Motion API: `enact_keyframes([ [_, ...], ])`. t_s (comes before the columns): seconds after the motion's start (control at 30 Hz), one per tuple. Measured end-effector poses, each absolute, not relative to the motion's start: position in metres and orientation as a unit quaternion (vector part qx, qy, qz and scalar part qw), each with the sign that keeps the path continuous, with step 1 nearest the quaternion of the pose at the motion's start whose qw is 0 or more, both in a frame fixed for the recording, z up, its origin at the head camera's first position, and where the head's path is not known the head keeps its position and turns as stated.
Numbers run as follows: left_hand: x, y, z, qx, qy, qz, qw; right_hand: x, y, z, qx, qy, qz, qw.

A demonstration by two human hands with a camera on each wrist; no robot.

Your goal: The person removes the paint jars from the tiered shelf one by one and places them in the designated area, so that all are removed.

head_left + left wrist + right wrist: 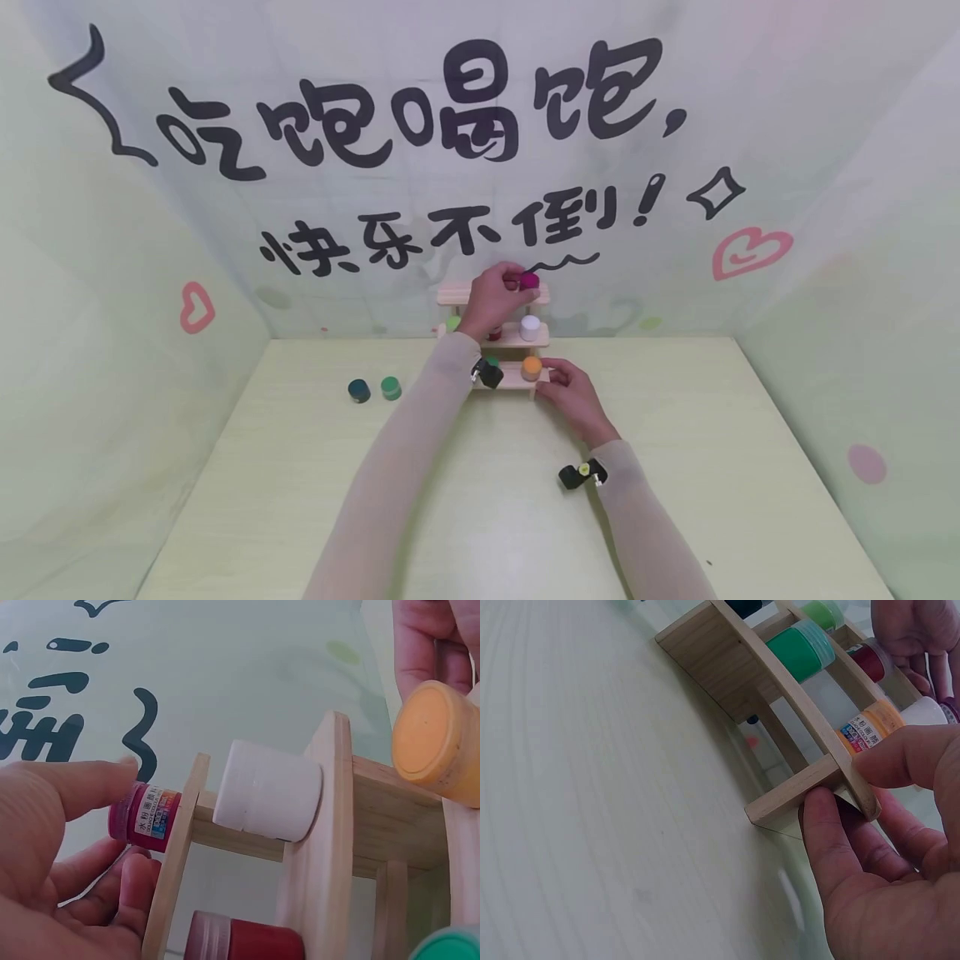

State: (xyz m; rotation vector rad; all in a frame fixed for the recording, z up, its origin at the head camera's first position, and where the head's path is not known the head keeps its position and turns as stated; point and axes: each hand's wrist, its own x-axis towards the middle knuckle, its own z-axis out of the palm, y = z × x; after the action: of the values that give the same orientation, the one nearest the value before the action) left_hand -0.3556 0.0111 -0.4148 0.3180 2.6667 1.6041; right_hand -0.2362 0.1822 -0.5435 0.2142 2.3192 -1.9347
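My left hand (489, 302) pinches a magenta paint jar (147, 817) at the right end of the top step of a small wooden tiered rack (454, 293). The jar's base is right at the board. Down at the lowest step, my right hand (576, 402) grips the rack's right end, thumb near the board and fingers by the leg. An orange paint jar (871, 727) stands beside that thumb. On the middle step are a white jar (270, 791), a dark red jar (259, 939) and a light green jar (823, 613). A green jar (802, 651) shares the lowest step.
On the table (300, 500), left of the rack, a dark blue jar (359, 391) and another green jar (391, 387) stand side by side. Behind the rack rises a backdrop (360, 308) with large black lettering, and similar sheets hang at both sides.
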Motion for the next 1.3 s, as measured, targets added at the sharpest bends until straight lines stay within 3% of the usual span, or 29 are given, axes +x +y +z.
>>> enact_keyframes([
  [0.67, -0.341, 0.0, -0.408, 0.126, 0.821, 0.555, 0.044, -0.237, 0.182, -0.544, 0.074, 0.749, -0.655, 0.063],
  [1.3, -0.293, -0.058, -0.41, 0.13, 0.807, 0.573, 0.052, -0.238, 0.183, -0.542, 0.079, 0.764, -0.638, 0.064],
])
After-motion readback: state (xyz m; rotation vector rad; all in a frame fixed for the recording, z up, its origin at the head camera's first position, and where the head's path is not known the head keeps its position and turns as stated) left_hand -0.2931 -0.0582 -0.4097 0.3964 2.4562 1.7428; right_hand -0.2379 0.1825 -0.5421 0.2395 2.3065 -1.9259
